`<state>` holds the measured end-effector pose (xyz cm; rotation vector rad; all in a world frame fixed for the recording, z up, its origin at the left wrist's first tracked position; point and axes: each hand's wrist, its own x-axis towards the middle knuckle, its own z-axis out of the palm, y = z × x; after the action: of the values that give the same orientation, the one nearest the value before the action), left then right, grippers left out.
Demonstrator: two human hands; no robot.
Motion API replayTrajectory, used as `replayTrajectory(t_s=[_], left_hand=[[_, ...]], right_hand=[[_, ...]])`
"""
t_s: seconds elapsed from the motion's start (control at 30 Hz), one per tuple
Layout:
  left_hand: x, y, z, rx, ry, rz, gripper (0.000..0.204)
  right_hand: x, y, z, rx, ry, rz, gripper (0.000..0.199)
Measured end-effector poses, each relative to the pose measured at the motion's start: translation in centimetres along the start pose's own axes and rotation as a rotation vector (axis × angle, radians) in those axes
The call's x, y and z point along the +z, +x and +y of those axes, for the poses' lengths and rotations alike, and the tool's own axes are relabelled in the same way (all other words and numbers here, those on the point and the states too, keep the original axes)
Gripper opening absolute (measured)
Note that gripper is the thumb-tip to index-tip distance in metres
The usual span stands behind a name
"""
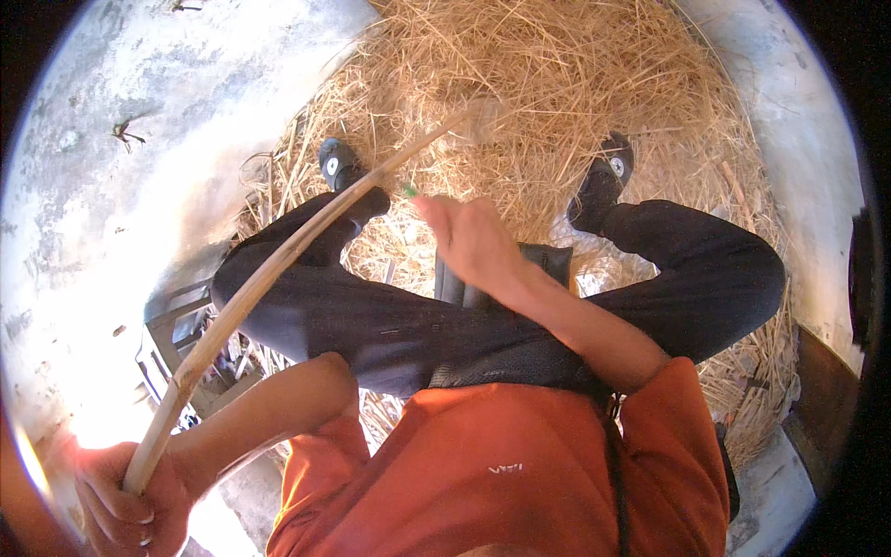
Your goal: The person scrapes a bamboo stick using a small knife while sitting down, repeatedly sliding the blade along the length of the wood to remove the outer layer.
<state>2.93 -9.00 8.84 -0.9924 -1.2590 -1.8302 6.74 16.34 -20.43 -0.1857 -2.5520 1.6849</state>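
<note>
A long, pale wooden stick (269, 271) runs diagonally from the lower left toward the straw and looks curved in this view. Its near end is wrapped by the fingers of my left hand (139, 497). Its far end tapers over the straw, somewhat blurred. Close to the stick's upper part, my right hand (471, 239) is closed in front of my lap. A small green piece (409, 189) pokes out beside its thumb, apart from the stick as far as I can see. Whatever else this hand grips is hidden by the fingers.
Loose dry straw (548, 70) covers the ground between and beyond my black shoes (608, 176). A pale wall (186, 121) rises at left, another (789, 111) at right. By my left knee stands a frame-like object (176, 320); a brown board (826, 399) leans at right.
</note>
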Motion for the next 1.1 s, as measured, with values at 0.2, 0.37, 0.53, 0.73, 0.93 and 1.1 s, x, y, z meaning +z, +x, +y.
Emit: replayTrajectory(t_s=[0.2, 0.37, 0.53, 0.73, 0.93, 1.1], left_hand=[[0.4, -0.9, -0.4, -0.138, -0.521, -0.325, 0.043], [-0.3, -0.5, -0.1, 0.001, -0.043, -0.044, 0.042], [-0.4, -0.9, 0.9, -0.014, 0.030, 0.105, 0.040], [-0.6, -1.6, 2.4, -0.010, 0.043, 0.075, 0.038], [-0.7, -1.8, 3.3, -0.027, 0.065, 0.066, 0.037], [-0.7, -1.9, 3.7, -0.020, 0.069, 0.083, 0.036]], right_hand=[[-0.2, -0.4, -1.4, -0.128, 0.042, 0.027, 0.043], [0.0, 0.6, -1.5, -0.103, -0.008, -0.044, 0.042], [-0.6, -0.4, -4.2, -0.098, -0.031, -0.088, 0.042], [-1.6, -0.4, -4.4, -0.111, -0.021, -0.085, 0.043], [-3.2, -1.1, -5.1, 0.016, -0.157, -0.188, 0.052], [-4.2, 0.9, -0.1, 0.246, -0.273, -0.169, 0.061]])
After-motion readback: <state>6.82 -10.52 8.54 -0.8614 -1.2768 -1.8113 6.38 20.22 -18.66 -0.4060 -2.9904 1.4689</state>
